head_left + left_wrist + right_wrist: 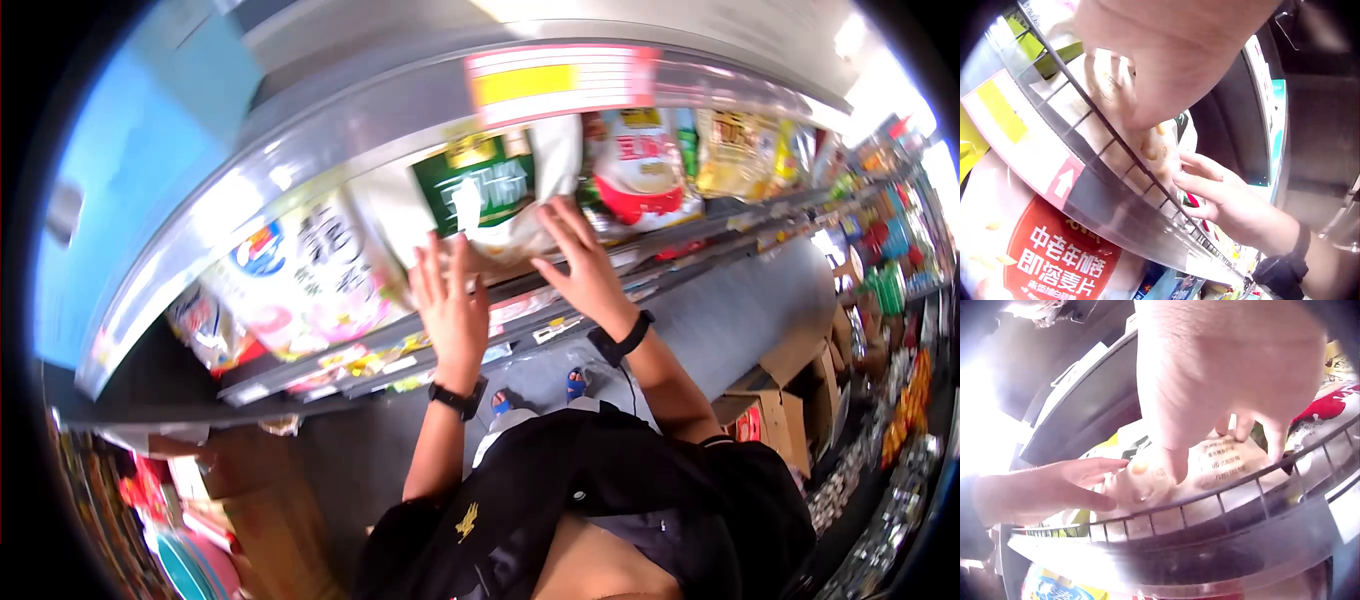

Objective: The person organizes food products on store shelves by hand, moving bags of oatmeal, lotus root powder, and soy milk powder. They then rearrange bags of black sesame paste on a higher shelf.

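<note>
A white bag with a green label [475,185] lies on the shelf behind a wire rail. The left hand [450,310] rests on the bag's near left part, fingers spread and nearly straight. At its near right part the right hand [585,275] touches the bag, thumb apart from the fingers. In the right wrist view, the right hand [1229,381] has its fingertips on the bag [1222,462], and the left hand [1047,490] lies flat against its other end. The left wrist view has the left hand [1166,56] over the bag [1163,150], and the right hand [1241,206] beside it.
A pink and white bag [310,270] stands left of it; a red and white bag [640,170] and a yellowish bag [735,155] stand to the right. The wire rail [1107,128] runs along the shelf front. Cardboard boxes [785,420] stand at lower right.
</note>
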{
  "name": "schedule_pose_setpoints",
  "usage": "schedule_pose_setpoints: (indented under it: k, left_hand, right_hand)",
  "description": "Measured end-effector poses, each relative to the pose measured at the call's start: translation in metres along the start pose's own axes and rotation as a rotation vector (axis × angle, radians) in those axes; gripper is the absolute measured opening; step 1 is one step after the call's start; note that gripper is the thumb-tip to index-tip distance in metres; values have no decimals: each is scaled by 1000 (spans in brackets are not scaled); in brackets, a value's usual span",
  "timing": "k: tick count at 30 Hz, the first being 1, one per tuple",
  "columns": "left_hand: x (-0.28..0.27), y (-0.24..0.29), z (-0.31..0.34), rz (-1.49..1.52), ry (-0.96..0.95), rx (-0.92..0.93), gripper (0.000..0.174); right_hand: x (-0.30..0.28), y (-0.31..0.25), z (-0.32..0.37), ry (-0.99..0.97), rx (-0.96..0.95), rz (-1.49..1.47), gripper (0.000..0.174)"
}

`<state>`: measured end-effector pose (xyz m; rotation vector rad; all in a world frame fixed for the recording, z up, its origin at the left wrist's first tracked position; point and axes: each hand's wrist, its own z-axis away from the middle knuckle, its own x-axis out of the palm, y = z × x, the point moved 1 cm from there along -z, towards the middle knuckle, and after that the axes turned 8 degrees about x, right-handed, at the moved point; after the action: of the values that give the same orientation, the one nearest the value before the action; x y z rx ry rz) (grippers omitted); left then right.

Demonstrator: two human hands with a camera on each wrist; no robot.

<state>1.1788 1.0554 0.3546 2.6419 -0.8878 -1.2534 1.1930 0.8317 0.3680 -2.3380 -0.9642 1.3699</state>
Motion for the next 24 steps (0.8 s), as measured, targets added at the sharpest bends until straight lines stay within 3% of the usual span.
schedule_pose_setpoints:
  k: [2,3,5,7,10,12,14,15,19,22,23,24]
  left_hand:
    - [4,20,0,57,85,-37,77]
    - [11,32,-1,45,139,-34,74]
    - [23,60,-5,17,211,-21,63]
    - [45,85,-9,225,102,-8,58]
    - [81,128,-23,487,-21,-29,53]
    - [110,163,-46,613,-46,-102,55]
    - [135,183,-62,366,17,-68,73]
    - [149,186,-69,364,36,-100,77]
    - [176,192,-93,315,67,-336,88]
    - [195,173,-105,505,226,-343,88]
    - [193,171,-111,765,224,-437,80]
    - [192,171,-115,844,201,-459,77]
  right_hand:
    - [-20,9,5,-34,34,-149,68]
    - [-28,15,9,2,85,-230,56]
    - [-47,39,15,96,91,-186,47]
    - [-69,71,13,249,42,-159,33]
    - [-107,130,10,377,117,9,29]
    - [-130,169,9,348,185,14,43]
    - [-143,210,5,320,240,-83,53]
    - [-149,230,5,209,284,-191,67]
    - [-164,245,-13,186,326,-223,84]
    - [-149,256,-35,142,324,-140,84]
    - [-159,253,-48,-34,389,-294,86]
    - [-151,259,-54,2,385,-316,84]
